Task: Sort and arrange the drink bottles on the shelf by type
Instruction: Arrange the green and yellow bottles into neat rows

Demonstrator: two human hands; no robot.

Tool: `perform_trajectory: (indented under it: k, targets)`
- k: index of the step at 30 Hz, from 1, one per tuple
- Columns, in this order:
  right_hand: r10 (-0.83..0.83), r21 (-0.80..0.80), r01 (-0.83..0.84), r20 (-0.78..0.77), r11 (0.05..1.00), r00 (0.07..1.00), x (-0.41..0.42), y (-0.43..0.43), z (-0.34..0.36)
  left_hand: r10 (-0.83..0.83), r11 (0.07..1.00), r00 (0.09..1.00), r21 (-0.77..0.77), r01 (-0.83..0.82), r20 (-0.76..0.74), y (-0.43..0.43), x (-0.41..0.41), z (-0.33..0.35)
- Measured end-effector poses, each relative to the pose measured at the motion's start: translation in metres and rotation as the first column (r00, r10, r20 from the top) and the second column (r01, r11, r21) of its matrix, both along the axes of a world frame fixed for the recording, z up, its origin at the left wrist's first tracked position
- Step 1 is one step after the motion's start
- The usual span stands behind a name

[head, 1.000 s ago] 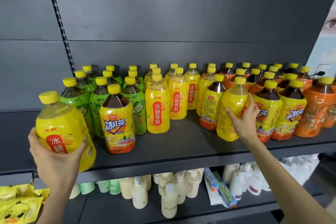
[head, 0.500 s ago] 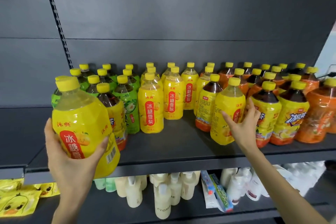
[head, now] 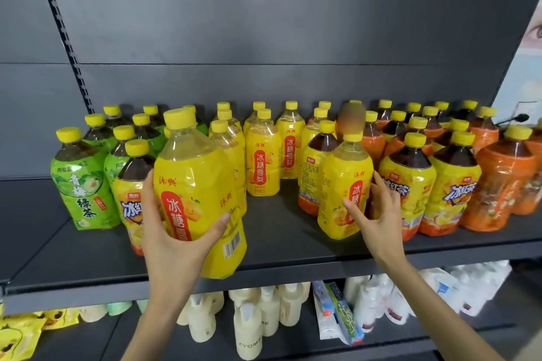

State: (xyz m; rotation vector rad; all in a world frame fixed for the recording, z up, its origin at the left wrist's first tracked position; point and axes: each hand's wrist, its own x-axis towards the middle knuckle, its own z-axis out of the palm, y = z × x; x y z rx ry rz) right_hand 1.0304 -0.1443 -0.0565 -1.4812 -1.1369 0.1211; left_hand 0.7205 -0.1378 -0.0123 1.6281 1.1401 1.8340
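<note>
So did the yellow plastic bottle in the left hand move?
Yes. The yellow-labelled plastic bottle went right: from left of the front green-labelled bottle to right of it.

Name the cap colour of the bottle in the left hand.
Yellow; the cap shows best in the head view.

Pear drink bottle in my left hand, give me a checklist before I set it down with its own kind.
1. Left hand grip on the held pear drink bottle: ok, fingers wrap its label.
2. Its yellow cap: ok, in place.
3. Bare shelf before the pear drink row: ok, free.
4. Right hand on the standing pear drink bottle: touching; firm grip cannot tell.
5. Iced tea bottle beside the green tea bottles: not ok, misplaced.
</note>
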Motion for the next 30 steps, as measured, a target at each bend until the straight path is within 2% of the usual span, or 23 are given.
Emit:
perform_trajectory:
  k: [5, 10, 20, 30]
  targets:
    - [0.122, -0.077, -0.119, 0.029, 0.99, 0.992, 0.0, 0.012, 0.006, -0.037, 0.999, 0.999, -0.024, 0.038, 0.005, -0.001, 0.006, -0.002]
    - [0.074, -0.02, -0.073, 0.101, 0.997, 0.992, -0.01, 0.013, -0.004, -0.024, 0.999, 1.0, -0.047, 0.025, 0.017, -0.003, -0.001, -0.006]
    - [0.204, -0.033, -0.207, 0.382, 0.978, 0.901, -0.068, 0.028, -0.019, 0.006, 0.994, 1.0, -0.106, -0.005, 0.002, 0.0, -0.01, -0.013]
    - [0.182, -0.011, -0.192, 0.377, 0.981, 0.908, -0.111, 0.085, -0.019, -0.029, 0.993, 1.0, -0.115, 0.03, 0.011, -0.005, -0.015, -0.016]
